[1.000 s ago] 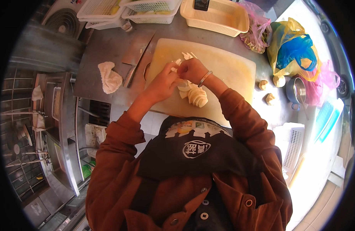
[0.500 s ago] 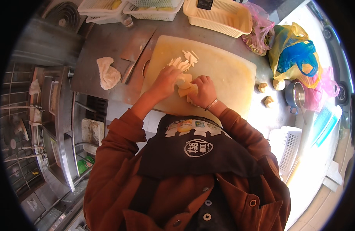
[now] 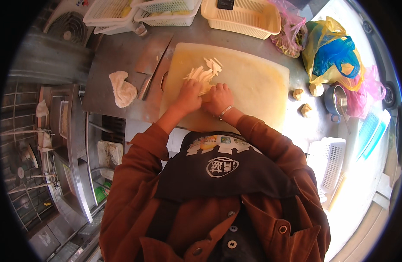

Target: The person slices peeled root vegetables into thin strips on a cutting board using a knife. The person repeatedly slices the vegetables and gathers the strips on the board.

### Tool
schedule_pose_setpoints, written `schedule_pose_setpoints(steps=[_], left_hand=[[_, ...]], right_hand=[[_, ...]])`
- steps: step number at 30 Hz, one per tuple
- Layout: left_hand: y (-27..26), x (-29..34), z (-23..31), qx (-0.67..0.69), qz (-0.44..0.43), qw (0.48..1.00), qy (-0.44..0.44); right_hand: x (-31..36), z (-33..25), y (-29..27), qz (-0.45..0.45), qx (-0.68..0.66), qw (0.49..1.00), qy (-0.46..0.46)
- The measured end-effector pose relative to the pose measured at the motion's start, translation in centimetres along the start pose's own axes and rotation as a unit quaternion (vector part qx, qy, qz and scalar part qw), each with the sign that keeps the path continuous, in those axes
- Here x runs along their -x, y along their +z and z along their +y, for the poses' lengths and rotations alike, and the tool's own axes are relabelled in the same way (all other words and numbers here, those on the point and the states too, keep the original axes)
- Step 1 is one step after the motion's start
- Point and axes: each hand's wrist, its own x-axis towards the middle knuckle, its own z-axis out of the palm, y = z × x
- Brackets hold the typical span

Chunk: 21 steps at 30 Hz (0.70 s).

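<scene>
On the pale yellow cutting board [image 3: 253, 87], my left hand [image 3: 190, 97] and my right hand [image 3: 219, 101] are nearly touching. Both have their fingers curled down over pale vegetable slices [image 3: 205, 90], mostly hidden beneath them; the vegetable's kind does not show clearly. Just beyond my fingertips lies a loose pile of thin pale vegetable strips [image 3: 213, 65]. A cleaver [image 3: 150, 59] rests left of the board, its handle toward me, and neither hand touches it.
A white cloth [image 3: 122, 89] lies left of the cleaver. Plastic baskets [image 3: 242, 24] line the back. At the right are filled plastic bags [image 3: 334, 56], a few pale chunks [image 3: 306, 110], a metal pot [image 3: 336, 100] and a white basket [image 3: 329, 166].
My hands have come closer together and lower over the slices. The larger pale pieces that showed between them are now mostly covered. The whole view has shifted slightly.
</scene>
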Motion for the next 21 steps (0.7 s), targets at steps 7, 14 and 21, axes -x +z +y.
schedule_pose_setpoints(steps=[7, 14, 21], left_hand=[[-1.7, -1.2, -0.8, 0.042, 0.048, 0.998, -0.027], [-5.7, -2.0, 1.3, 0.186, -0.012, 0.979, -0.085], [-5.2, -3.9, 1.9, 0.259, -0.063, 0.963, 0.048]], right_hand=[[0.1, 0.8, 0.2, 0.034, 0.024, 0.997, -0.062], [-2.0, 5.1, -2.2, 0.016, -0.12, 0.992, -0.041], [-5.4, 5.3, -5.3, -0.076, -0.319, 0.939, -0.107]])
